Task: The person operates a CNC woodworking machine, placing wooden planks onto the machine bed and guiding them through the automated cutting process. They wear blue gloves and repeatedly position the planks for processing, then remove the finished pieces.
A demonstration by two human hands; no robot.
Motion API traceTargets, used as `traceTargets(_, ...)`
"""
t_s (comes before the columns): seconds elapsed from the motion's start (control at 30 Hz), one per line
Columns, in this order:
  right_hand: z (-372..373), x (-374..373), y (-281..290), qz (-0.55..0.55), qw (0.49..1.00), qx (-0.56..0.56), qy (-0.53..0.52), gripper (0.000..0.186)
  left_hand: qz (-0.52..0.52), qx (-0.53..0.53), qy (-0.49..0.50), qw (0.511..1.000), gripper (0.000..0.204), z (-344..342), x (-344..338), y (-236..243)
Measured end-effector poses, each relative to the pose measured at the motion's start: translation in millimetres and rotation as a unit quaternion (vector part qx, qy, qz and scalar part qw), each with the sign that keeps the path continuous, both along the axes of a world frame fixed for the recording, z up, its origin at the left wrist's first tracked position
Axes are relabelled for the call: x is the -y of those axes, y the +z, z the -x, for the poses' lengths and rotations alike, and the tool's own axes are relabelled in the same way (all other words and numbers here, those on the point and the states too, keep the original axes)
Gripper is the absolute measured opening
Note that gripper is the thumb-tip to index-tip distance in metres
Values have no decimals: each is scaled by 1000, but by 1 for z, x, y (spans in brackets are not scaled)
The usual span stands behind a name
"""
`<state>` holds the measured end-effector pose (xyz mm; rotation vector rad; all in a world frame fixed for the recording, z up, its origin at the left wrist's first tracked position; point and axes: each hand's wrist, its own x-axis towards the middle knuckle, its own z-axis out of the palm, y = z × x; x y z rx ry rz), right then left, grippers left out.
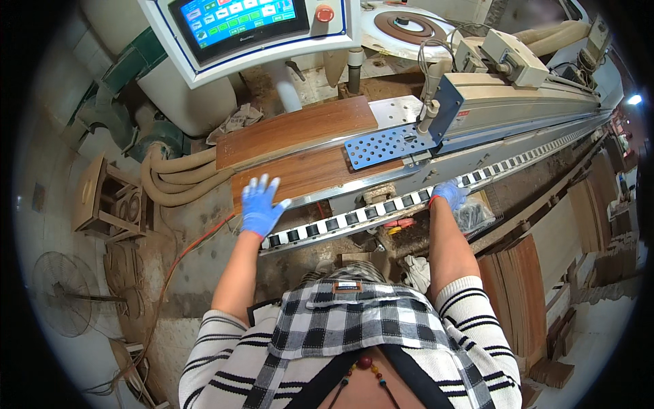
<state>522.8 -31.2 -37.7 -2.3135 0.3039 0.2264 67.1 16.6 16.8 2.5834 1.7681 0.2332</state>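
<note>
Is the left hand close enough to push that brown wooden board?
Probably yes. The left hand, in a blue glove with fingers spread, is already at the near corner of the brown wooden board on the machine, with nothing between them.

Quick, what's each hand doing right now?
Left hand: open, fingers spread, flat on the wooden board.
Right hand: on the conveyor track; grip cannot be told.

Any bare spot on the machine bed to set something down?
The left part of the upper wood panel, between the screen console and the blue perforated plate, is bare. The lower panel is partly under the left hand and the plate. The right hand rests on the crowded roller track.
</note>
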Motion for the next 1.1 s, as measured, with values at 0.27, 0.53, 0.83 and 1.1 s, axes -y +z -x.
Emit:
traceTargets(0.27,7,0,6,4,1000,12,8,57,23,118,80,990,55,63,15,-26)
traceTargets(0.53,7,1,12,8,1000,-7,8,63,29,170,117,978,51,55,18,-24)
traceTargets(0.83,10,3,17,7,999,-22,23,61,24,176,112,978,51,58,15,-26)
traceTargets(1.1,14,3,24,-11,1000,-20,13,58,35,174,117,977,51,57,13,-24)
